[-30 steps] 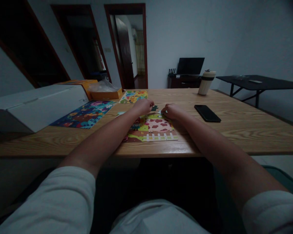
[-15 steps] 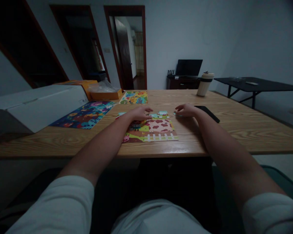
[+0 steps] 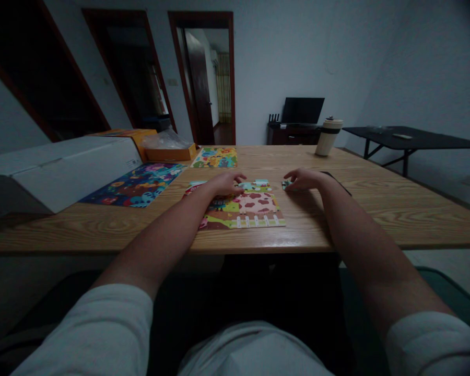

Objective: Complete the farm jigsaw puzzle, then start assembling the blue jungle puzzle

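Note:
A farm-scene jigsaw puzzle point(image 3: 256, 203) with a pink spotted animal body and a white fence lies flat near the table's front edge. My left hand point(image 3: 227, 184) rests over its upper left part, fingers stretched and apart, covering some of the picture. To the right of the puzzle, apart from it, is a small puzzle piece point(image 3: 285, 185). The fingertips of my right hand point(image 3: 302, 179) are closed on that piece, palm down, close to the tabletop. Its picture is too small to make out.
A dark flat device point(image 3: 339, 184) lies behind my right wrist. A tumbler point(image 3: 329, 137) stands at the far right. On the left are a dark blue puzzle point(image 3: 141, 184), a white box point(image 3: 62, 169) and an orange tray point(image 3: 172, 152) holding clear plastic. Farther back lies a yellow-green puzzle point(image 3: 215, 157).
My right hand has shifted slightly right, and the piece at its fingertips shows more clearly. My left hand stays over the puzzle, nearly unmoved.

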Tool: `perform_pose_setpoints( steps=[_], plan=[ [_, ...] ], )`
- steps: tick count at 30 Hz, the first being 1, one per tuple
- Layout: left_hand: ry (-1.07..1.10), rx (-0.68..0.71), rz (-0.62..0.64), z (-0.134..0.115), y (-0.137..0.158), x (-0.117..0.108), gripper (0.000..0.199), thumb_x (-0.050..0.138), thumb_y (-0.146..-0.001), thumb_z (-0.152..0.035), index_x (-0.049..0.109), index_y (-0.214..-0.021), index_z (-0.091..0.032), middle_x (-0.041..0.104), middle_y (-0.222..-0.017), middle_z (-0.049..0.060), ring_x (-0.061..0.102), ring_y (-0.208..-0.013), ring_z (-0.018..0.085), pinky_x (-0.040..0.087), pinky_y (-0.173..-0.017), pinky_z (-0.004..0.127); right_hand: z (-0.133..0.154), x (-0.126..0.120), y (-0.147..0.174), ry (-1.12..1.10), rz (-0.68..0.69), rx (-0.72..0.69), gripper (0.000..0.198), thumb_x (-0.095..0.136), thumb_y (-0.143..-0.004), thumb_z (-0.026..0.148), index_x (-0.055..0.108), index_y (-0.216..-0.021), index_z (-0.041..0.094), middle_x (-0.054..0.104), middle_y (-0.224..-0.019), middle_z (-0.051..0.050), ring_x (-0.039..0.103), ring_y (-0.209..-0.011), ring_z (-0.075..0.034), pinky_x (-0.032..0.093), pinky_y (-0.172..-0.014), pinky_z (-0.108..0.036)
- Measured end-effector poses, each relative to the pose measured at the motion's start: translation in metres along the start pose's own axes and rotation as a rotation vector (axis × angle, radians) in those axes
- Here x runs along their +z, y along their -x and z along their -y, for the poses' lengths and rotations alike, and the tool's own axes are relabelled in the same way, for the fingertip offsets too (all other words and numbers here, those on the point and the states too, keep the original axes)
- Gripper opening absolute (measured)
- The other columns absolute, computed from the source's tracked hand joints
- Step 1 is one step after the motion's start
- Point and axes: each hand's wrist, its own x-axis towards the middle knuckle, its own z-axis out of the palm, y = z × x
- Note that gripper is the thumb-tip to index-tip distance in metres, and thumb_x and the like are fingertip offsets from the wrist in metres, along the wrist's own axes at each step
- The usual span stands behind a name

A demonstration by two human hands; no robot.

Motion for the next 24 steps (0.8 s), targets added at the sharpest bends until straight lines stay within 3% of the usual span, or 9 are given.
perform_pose_setpoints(
  steps=[4,10,18,22,24],
  plan=[
    [-0.101,-0.076,-0.102,0.015,0.002,-0.011,0.05,0.069,-0.078,-0.033,0.06,-0.126,-0.022,0.069,-0.118,0.007,0.066,-0.098,0.022,0.047,-0.086,0.03,-0.003,0.002,-0.004,0.074,0.01,-0.006,0.055,0.077,-0.073,0.041,0.069,-0.122,0.017,0.071,-0.115,-0.012,0.067,-0.094,-0.024,0.049,-0.081,-0.031],
    [0.047,-0.176,-0.17,0.042,0.004,-0.017,0.047,0.069,-0.079,-0.028,0.061,-0.123,-0.016,0.068,-0.118,0.012,0.066,-0.098,0.021,0.049,-0.083,0.029,-0.006,0.005,-0.008,0.076,0.014,-0.012,0.052,0.075,-0.074,0.045,0.07,-0.118,0.019,0.071,-0.111,-0.01,0.067,-0.091,-0.024,0.05,-0.078,-0.031],
    [0.107,-0.074,-0.091,0.038,-0.004,-0.003,0.034,0.069,-0.079,-0.026,0.069,-0.111,-0.017,0.07,-0.112,0.009,0.065,-0.093,0.019,0.049,-0.08,0.026,-0.005,0.008,-0.01,0.017,0.012,-0.033,0.048,0.076,-0.073,0.037,0.069,-0.118,0.022,0.069,-0.115,-0.01,0.066,-0.088,-0.023,0.05,-0.076,-0.031],
    [0.057,-0.164,0.008,0.032,-0.001,-0.004,0.033,0.064,-0.083,-0.03,0.072,-0.114,-0.018,0.074,-0.087,0.006,0.064,-0.07,0.017,0.048,-0.067,0.027,-0.006,0.01,-0.011,0.021,0.003,-0.039,0.051,0.077,-0.072,0.036,0.069,-0.12,0.023,0.068,-0.116,-0.01,0.066,-0.086,-0.022,0.05,-0.074,-0.031],
    [0.04,-0.182,0.022,0.031,0.0,-0.005,0.032,0.062,-0.084,-0.026,0.073,-0.113,-0.019,0.075,-0.087,0.006,0.064,-0.07,0.017,0.048,-0.068,0.027,-0.006,0.01,-0.011,0.015,0.0,-0.037,0.051,0.077,-0.072,0.035,0.068,-0.121,0.023,0.068,-0.117,-0.01,0.065,-0.084,-0.021,0.05,-0.072,-0.03]
  ],
)
